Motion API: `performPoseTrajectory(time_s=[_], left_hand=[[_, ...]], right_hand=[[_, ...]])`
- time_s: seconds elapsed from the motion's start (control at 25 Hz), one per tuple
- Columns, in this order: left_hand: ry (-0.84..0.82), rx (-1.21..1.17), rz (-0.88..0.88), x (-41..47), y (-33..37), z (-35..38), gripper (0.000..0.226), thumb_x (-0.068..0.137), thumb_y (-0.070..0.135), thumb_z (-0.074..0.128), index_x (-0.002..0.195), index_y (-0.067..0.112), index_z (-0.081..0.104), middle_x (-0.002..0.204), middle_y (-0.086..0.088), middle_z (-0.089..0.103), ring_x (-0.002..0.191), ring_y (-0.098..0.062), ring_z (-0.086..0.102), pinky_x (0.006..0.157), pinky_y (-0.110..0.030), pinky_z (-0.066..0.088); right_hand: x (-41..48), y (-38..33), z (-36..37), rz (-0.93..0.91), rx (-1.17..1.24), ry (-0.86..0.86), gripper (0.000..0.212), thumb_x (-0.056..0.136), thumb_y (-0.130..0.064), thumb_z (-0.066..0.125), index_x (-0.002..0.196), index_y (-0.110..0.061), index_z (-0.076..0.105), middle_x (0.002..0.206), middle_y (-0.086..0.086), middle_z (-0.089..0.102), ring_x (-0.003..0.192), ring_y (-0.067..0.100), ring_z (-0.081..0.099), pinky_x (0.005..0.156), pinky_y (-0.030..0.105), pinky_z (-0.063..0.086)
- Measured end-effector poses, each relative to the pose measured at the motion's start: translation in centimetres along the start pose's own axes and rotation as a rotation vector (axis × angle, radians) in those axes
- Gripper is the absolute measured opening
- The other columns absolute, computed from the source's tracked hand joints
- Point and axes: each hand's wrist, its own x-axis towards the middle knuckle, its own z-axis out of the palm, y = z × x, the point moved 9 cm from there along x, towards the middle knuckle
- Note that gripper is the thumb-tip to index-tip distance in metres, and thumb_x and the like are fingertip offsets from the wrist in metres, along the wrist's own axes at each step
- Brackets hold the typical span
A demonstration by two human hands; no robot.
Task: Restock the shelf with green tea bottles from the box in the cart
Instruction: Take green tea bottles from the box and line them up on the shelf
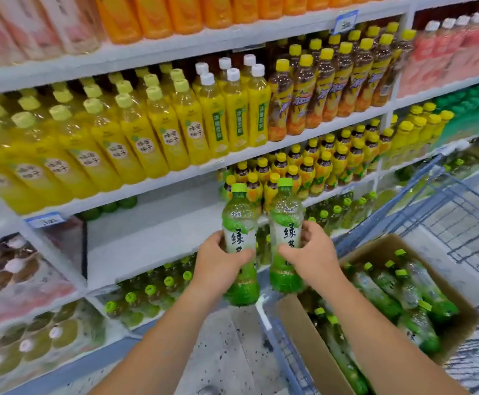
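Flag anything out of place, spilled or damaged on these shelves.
No spill or damage shows. One oddity: the shelf behind the two held green tea bottles is mostly bare, with only a few green-capped bottles at its back, unlike the full tier above.

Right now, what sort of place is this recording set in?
Most likely a supermarket drinks aisle: white shelves packed with bottled drinks, price tags on the shelf edges, and a wire cart holding a cardboard box of green tea bottles.
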Motion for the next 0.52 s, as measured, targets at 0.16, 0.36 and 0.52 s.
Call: performPoseTrajectory(time_s=[0.16, 0.36, 0.52], left_hand=[[0.119, 0.010, 0.033, 1.2, -1.2, -8.9, 0.046, 0.073, 0.017, 0.085, 0.113, 0.022, 0.063, 0.099, 0.006, 0.073, 0.088, -0.011, 0.071, 0.079, -0.038, 0.062], [0.219, 0.021, 0.062, 4.8, -4.9, -17.2, 0.052, 0.072, 0.009, 0.085, 0.109, 0.028, 0.056, 0.101, 0.006, 0.068, 0.086, -0.002, 0.065, 0.071, -0.021, 0.055], [0.272, 0.036, 0.092, 9.0, -8.5, -21.3, 0.057, 0.069, 0.008, 0.086, 0.111, 0.026, 0.052, 0.102, 0.006, 0.066, 0.088, -0.003, 0.064, 0.070, -0.021, 0.054]], right_hand=[[0.3, -3.3, 8.0, -0.060, 0.011, -0.087, 0.047, 0.072, -0.019, 0.079, 0.111, -0.027, 0.054, 0.100, -0.013, 0.066, 0.086, -0.004, 0.062, 0.065, 0.015, 0.046], [2.2, -3.9, 18.8, -0.071, 0.001, -0.118, 0.055, 0.067, -0.028, 0.080, 0.115, -0.020, 0.054, 0.104, -0.009, 0.068, 0.091, 0.001, 0.064, 0.074, 0.015, 0.052], [4.6, -3.2, 24.7, -0.119, 0.071, -0.050, 0.044, 0.073, -0.007, 0.079, 0.104, -0.024, 0.052, 0.093, -0.012, 0.066, 0.077, -0.013, 0.059, 0.058, 0.004, 0.044]])
